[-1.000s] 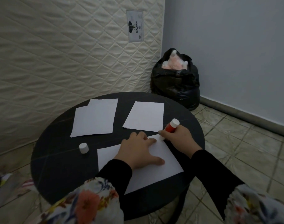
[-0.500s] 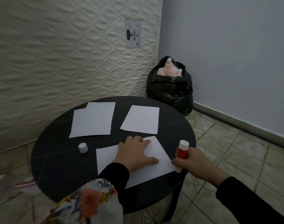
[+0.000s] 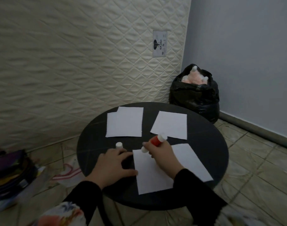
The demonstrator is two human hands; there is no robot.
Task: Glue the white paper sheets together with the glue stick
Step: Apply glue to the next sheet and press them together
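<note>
A round black table (image 3: 209, 144) carries several white paper sheets. The nearest sheet (image 3: 188, 162) lies at the front. My right hand (image 3: 162, 158) grips a red glue stick (image 3: 155, 141) with its white tip down on that sheet's far left corner. My left hand (image 3: 113, 165) rests flat on the table at the sheet's left edge, thumb touching the paper. Farther back lie two overlapping sheets (image 3: 124, 122) at the left and a single sheet (image 3: 170, 124) at the right. The white glue cap (image 3: 118, 145) stands just beyond my left fingers.
A quilted mattress (image 3: 74, 62) leans upright behind the table. A black plastic bag (image 3: 195, 95) with something pink inside sits in the corner by the grey wall. Books and clutter (image 3: 10, 173) lie on the tiled floor at the left.
My right hand swept the glue stick from the sheet's right edge to its far left corner. My left hand slid off the sheet's middle to its left edge. The camera swung left.
</note>
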